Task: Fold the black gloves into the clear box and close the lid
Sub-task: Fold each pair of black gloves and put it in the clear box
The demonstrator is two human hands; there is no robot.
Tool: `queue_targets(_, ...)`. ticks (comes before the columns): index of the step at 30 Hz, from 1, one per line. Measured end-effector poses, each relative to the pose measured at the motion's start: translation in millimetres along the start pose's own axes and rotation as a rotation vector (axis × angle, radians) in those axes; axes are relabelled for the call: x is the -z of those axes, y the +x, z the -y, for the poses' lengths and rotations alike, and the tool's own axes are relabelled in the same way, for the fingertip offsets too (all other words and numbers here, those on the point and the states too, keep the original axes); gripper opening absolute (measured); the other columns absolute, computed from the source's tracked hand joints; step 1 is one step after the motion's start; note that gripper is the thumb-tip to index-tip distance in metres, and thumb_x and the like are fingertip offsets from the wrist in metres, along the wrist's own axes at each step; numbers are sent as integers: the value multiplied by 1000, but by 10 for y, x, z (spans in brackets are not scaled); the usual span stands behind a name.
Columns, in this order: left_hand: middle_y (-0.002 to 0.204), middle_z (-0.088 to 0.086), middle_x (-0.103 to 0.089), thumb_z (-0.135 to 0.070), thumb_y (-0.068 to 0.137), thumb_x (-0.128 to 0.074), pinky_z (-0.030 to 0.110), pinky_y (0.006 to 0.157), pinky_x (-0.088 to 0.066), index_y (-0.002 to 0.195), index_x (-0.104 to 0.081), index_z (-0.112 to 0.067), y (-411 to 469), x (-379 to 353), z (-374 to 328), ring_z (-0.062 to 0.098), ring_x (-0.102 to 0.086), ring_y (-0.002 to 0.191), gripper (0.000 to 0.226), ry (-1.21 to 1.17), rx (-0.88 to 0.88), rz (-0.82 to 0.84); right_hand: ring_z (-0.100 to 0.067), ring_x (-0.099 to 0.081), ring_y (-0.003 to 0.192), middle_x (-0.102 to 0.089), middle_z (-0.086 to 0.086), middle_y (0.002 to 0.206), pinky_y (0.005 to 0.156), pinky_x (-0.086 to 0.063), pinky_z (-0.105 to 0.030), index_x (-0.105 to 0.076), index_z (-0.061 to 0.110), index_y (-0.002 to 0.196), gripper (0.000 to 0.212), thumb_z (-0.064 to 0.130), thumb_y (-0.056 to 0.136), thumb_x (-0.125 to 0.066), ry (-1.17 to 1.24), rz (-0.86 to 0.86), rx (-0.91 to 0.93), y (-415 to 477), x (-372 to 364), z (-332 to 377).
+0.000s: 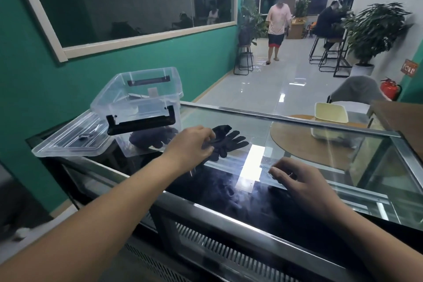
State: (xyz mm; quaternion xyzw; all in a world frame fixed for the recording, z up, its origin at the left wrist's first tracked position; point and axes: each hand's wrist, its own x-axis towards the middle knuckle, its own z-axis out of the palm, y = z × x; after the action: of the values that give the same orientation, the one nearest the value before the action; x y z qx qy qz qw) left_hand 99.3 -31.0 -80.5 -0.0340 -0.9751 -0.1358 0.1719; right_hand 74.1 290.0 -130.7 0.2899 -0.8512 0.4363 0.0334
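While the left hand [194, 145] reaches forward in the head view, its curled fingers pinch the near end of a black glove [231, 142], which lies flat on the glass counter [229, 119] just right of the clear box [146, 101]. The right hand [299, 182] holds nothing; its bent fingertips rest on the glass nearer the counter's front edge, well apart from the glove. A second black glove [148, 138] lies bunched inside the box, behind the black handle [139, 123]. The lid [68, 138] is off and lies against the box's left side. Beyond the counter, a person in a pink shirt [278, 23] stands on the tiled floor.
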Motion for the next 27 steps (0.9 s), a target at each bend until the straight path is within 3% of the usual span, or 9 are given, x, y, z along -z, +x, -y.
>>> queue_targets(5,121,-4,-68,-42,101,-67,40,96,-57,126,-71,-24,116,-259,118,20,-67,111,31,-44,166,-2,-10,-67,83,-73,17,90,70,-50,-24,-72,29,87,17,27,103,-68,-22,0,13,17,-5,-16)
queue_targets(8,129,0,-70,-41,103,-65,42,101,-55,128,-70,-23,327,-319,161,25,-68,117,31,-138,282,-54,-8,-66,82,-73,17,90,69,-48,-19,-71,31,86,18,29,104,-68,-21,1,14,14,-3,-14)
queue_targets(11,141,6,-68,-42,104,-65,40,107,-52,141,-63,-20,550,-370,192,28,-66,126,43,-220,400,-4,-7,-66,82,-73,18,89,68,-48,-19,-71,32,86,18,31,104,-67,-30,3,13,19,-3,-29)
queue_targets(17,142,10,-67,-47,103,-66,34,97,-46,150,-54,-20,826,-496,269,31,-65,126,56,-302,562,100,-9,-67,82,-74,12,88,69,-49,-22,-72,30,88,17,34,104,-67,-17,0,3,29,-6,-54)
queue_targets(23,120,8,-70,-16,97,-76,30,85,-49,139,-64,-17,868,-529,273,26,-66,102,43,-435,602,55,-10,-67,80,-74,8,86,69,-50,-25,-72,28,89,17,34,104,-67,-3,3,-5,25,-1,-58)
queue_targets(27,119,13,-72,3,92,-70,33,88,-57,131,-71,-12,891,-465,271,30,-69,105,42,-594,637,78,-10,-67,80,-74,6,86,66,-50,-23,-73,27,89,17,35,104,-67,0,1,-8,24,2,-51)
